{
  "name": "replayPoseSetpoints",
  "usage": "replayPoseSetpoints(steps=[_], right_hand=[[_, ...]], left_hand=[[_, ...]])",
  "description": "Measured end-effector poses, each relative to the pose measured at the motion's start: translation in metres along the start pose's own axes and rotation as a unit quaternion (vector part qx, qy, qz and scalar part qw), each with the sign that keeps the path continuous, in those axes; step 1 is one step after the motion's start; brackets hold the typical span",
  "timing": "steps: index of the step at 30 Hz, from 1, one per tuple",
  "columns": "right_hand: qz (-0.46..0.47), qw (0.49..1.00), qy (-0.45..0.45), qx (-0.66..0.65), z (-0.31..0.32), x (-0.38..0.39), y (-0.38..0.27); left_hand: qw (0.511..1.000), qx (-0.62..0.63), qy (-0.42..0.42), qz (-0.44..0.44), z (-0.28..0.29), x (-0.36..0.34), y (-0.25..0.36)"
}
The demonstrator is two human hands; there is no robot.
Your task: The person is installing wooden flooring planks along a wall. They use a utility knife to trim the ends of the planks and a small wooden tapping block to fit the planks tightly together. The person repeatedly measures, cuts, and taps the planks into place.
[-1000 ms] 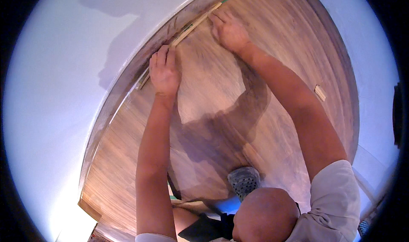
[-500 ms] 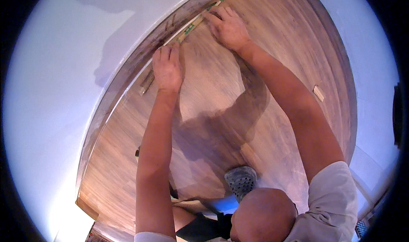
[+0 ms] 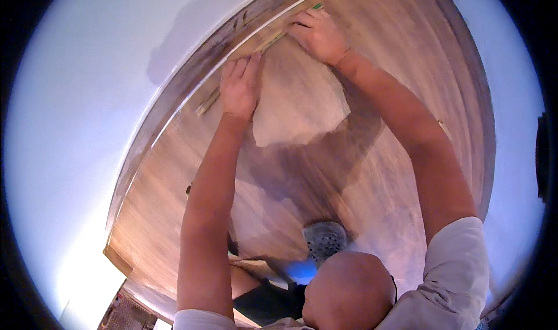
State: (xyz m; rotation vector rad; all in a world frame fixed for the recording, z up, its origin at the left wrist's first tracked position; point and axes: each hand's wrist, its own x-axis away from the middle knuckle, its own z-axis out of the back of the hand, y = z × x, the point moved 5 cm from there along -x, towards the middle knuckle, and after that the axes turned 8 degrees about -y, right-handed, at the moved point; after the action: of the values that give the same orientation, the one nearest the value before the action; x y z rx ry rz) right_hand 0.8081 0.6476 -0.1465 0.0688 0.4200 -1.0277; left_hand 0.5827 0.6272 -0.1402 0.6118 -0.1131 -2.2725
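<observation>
A thin pale wooden strip (image 3: 273,41) with green bits lies slanting on the wood-look floor (image 3: 296,97), a little out from the dark baseboard (image 3: 192,68) and its narrow white line. My left hand (image 3: 239,86) grips the strip toward its lower left end, fingers bent over it. My right hand (image 3: 318,38) holds it farther up and to the right, with fingers curled around its upper part. Parts of the strip are hidden under both hands.
A white wall (image 3: 75,126) rises left of the baseboard, another pale surface (image 3: 505,155) curves along the right. My bent knee (image 3: 346,289) and a grey perforated clog (image 3: 324,241) are low centre. A small wood offcut (image 3: 442,125) peeks from behind my right arm.
Both hands have shifted with the strip rightward, away from the baseboard, leaving more of the white line in view. My left hand is also somewhat higher in the picture.
</observation>
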Motion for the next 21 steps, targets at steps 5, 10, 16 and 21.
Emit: replayPoseSetpoints(steps=[5, 10, 16, 21], right_hand=[[0.008, 0.999, -0.018, -0.047, 0.001, -0.006, 0.006], [0.015, 0.998, -0.027, -0.057, -0.008, -0.003, 0.002], [0.010, 0.999, -0.038, -0.007, 0.006, 0.013, -0.004], [-0.035, 0.996, -0.075, -0.019, 0.018, 0.050, -0.036]], left_hand=[[0.998, -0.031, -0.004, 0.055, -0.007, 0.002, -0.002], [0.996, -0.017, -0.033, 0.086, -0.004, 0.004, -0.005], [0.991, -0.070, -0.056, 0.096, 0.023, 0.038, -0.010], [0.990, -0.083, -0.064, 0.097, 0.032, 0.063, -0.015]])
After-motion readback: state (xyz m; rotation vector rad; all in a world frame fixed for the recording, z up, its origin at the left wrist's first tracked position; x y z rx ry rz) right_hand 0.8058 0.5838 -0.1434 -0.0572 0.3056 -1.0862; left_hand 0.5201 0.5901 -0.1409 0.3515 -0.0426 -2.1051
